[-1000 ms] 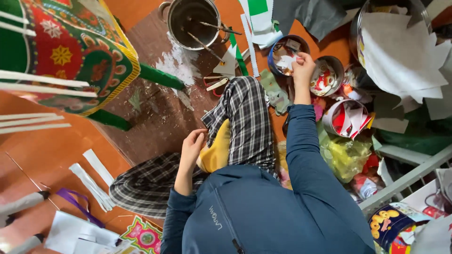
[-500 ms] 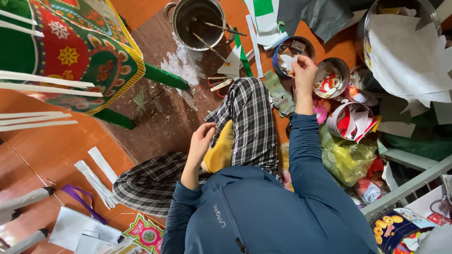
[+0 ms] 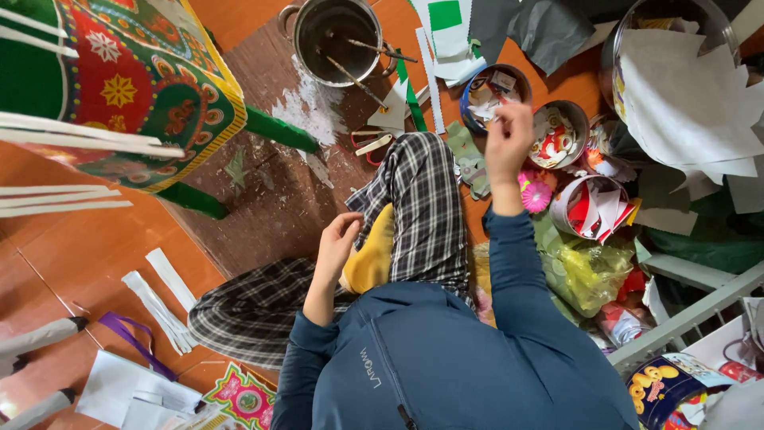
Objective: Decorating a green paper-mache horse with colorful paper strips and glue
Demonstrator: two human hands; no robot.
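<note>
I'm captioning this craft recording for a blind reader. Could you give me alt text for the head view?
Seated on an orange floor, a person lifts their right hand over a round tin of paper scraps, while the left hand rests by a yellow sock. A metal pot stands ahead.

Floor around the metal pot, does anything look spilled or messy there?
Yes. A patch of white flakes or powder is scattered over the brown floor just beside the round metal pot, which holds thin sticks. Paper offcuts lie loose nearby. The right hand is raised above a round tin of scraps.
</note>
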